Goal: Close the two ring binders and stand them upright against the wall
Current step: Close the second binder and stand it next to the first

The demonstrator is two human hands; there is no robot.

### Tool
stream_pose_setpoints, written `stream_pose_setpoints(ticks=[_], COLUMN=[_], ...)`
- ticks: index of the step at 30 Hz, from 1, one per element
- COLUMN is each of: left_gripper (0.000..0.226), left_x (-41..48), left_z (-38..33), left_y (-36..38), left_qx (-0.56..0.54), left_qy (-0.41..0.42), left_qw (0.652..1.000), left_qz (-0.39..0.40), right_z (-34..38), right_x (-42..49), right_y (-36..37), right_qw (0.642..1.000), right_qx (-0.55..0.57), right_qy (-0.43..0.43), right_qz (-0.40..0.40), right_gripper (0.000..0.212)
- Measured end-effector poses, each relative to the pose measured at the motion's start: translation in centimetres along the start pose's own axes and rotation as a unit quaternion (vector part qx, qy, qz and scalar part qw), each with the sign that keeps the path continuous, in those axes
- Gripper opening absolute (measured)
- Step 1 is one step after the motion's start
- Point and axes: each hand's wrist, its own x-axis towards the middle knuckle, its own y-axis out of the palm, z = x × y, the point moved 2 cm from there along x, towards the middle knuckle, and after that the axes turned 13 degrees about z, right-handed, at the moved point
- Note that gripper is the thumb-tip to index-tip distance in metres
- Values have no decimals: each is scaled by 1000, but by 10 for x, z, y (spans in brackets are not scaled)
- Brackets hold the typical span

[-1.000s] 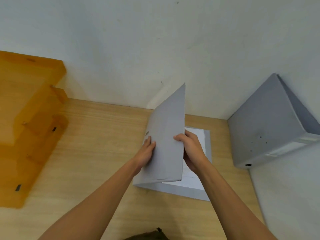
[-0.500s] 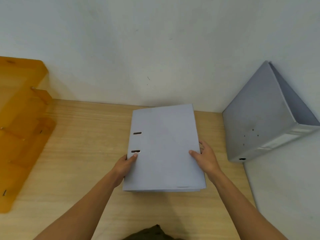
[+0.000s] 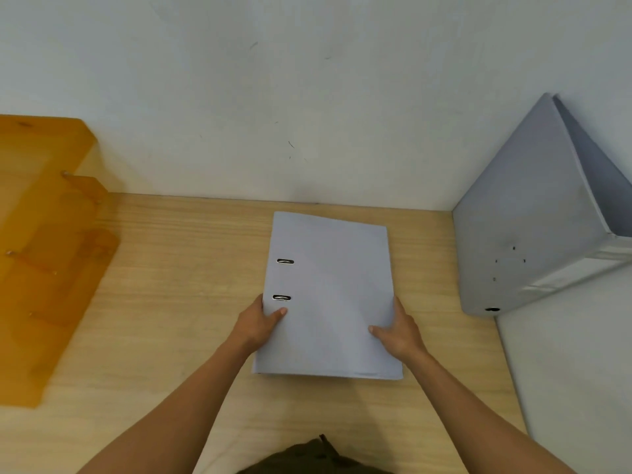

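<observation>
1. While the closed lever-arch binder (image 3: 328,295) lies flat on the wooden desk (image 3: 178,285), the left hand (image 3: 256,325) clasps its spine edge and the right hand (image 3: 398,331) its open edge; tipped up carelessly, the cover could swing open
2. The second binder (image 3: 526,234) leans in the right corner, apparently closed
3. An orange letter tray (image 3: 48,241) sits well left; the wall (image 3: 307,97) behind looks unobstructed

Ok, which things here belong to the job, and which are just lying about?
In the job:
flat binder, closed, held by left hand and right hand
standing binder in the corner
wall

Lying about:
orange tray on the desk
</observation>
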Motion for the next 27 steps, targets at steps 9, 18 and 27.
stream_pose_setpoints(ticks=[9,18,27], left_gripper=[50,65,73], left_x=[4,15,-9], left_z=[0,-9,-46], left_y=[8,26,14], left_qx=[-139,-315,-309], left_qy=[-62,-21,78], left_qw=[988,939,948], left_qz=[4,134,23], right_z=[-9,-10,97], right_x=[-3,-9,-33], right_y=[15,-7,-8], right_qw=[990,998,985], right_qx=[-136,-27,9], right_qy=[33,19,-87], right_qz=[2,55,151], right_gripper=[92,102,123])
